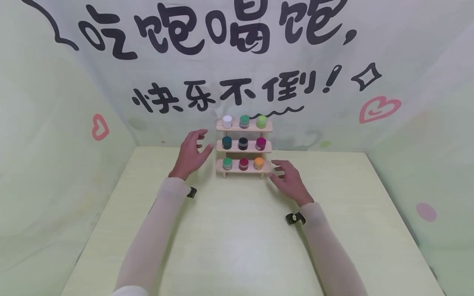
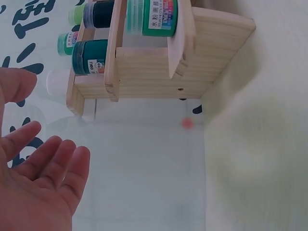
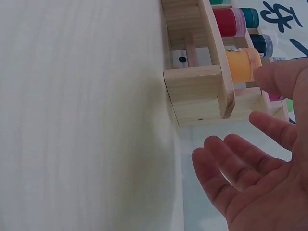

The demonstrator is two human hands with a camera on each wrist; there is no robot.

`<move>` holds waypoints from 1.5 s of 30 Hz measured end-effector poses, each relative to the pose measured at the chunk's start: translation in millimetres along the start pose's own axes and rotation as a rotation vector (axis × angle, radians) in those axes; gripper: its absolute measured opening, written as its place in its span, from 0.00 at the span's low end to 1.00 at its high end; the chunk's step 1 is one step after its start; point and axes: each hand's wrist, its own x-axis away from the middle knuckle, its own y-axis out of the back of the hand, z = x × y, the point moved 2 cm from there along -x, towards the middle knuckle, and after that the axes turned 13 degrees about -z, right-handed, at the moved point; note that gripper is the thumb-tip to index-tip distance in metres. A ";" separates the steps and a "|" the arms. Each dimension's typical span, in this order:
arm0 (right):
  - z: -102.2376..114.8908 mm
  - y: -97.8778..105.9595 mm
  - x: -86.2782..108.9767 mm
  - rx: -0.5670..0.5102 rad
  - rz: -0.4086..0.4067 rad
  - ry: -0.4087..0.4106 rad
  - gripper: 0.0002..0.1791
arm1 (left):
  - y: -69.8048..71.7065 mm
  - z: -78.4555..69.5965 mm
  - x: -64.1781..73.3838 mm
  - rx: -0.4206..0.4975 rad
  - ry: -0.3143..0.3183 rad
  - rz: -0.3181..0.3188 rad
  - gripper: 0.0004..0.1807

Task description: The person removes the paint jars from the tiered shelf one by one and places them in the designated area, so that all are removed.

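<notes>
A three-tier wooden display rack [image 1: 233,170] stands at the back of the table, with three small paint jars on each tier. White [image 1: 227,121], green [image 1: 244,121] and light green jars [image 1: 261,121] line the top; teal [image 1: 227,142], black [image 1: 242,143] and magenta ones [image 1: 261,144] fill the middle. Below are green [image 1: 227,163], red [image 1: 243,164] and orange jars [image 1: 259,163]. My left hand [image 1: 190,152] hovers off the rack's left side, fingers loosely bent and holding nothing. Beside the lower right end is my right hand [image 1: 292,183], holding nothing, its thumb near the orange jar [image 3: 240,65].
The pale table [image 1: 237,230] stretches toward me in front of the rack. Behind it hangs a printed cloth [image 1: 237,61] with black characters, and cloth walls close off both sides. Dark straps [image 1: 295,218] show at my wrists.
</notes>
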 end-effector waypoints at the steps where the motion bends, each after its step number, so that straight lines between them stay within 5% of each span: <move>1: -1.0 -1.4 -0.2 -0.006 0.001 0.000 0.28 | -1.5 -0.3 -2.3 0.008 0.001 -0.002 0.31; 14: -9.8 -15.4 -5.7 -0.072 0.006 -0.113 0.24 | -26.2 -10.6 -27.9 0.092 0.068 0.002 0.29; 22: -14.1 -22.1 -7.9 -0.104 0.011 -0.215 0.25 | -36.6 -11.9 -42.7 0.098 0.166 0.013 0.28; 45: -13.1 -30.9 -11.7 -0.284 -0.084 -0.348 0.20 | -55.9 -13.9 -66.0 0.173 0.233 0.009 0.25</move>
